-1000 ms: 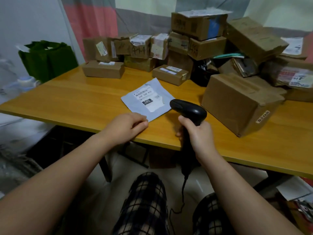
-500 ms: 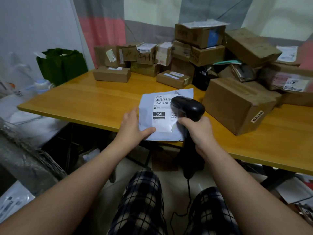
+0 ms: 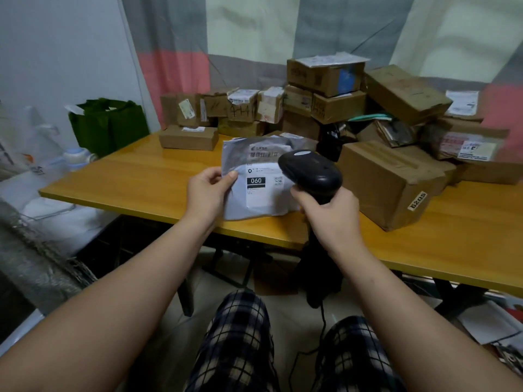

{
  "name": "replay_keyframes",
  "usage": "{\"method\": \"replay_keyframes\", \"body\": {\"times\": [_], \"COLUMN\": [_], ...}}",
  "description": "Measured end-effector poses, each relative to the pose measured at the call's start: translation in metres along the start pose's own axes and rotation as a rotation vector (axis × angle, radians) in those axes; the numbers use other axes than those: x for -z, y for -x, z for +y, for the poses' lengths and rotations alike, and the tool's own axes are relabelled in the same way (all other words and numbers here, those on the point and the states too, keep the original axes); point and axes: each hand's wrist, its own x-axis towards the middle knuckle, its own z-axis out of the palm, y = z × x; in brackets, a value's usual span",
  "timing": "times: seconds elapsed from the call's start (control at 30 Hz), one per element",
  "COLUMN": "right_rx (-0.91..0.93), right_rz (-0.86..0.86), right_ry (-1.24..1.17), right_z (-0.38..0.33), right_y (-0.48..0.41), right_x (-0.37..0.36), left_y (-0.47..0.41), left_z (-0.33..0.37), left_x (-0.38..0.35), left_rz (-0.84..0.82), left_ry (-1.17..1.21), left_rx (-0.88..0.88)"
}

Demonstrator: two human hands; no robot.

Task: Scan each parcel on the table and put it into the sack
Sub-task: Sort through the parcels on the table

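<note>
Left hand pinches the grey mailer; right hand grips the scanner.

"060", mailer label (box sticker unclear)

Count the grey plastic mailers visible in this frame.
1: the grey mailer, pinched by the left hand above the table edge, facing the scanner in the right hand. Others may hide behind the boxes.

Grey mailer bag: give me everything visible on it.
The grey mailer is a flat, soft plastic bag, slightly crumpled, held tilted up over the table. A white label faces the camera, with a barcode and a black box reading 060. The left hand pinches its left edge; the scanner covers its right side.
</note>
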Motion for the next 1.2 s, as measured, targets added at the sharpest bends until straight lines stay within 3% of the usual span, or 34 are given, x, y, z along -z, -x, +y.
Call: {"method": "replay_keyframes", "body": {"times": [0.87, 1.07, 1.2], "right_rx": [-0.037, -0.043, -0.031], "right_rz": [0.007, -0.042, -0.129], "right_ry": [0.047, -0.021, -0.113], "right_z": [0.007, 0.010, 0.001], "right_y": [0.007, 0.011, 0.017], "right_x": [-0.013, -0.022, -0.045], "left_y": [-0.002, 0.011, 0.030], "left_z": [-0.002, 0.003, 0.010], "left_x": [0.001, 0.016, 0.047], "left_rz": [0.050, -0.016, 0.068], "left_ry": [-0.041, -0.134, -0.215], "left_rx": [0.064, -0.010, -0.112]}}
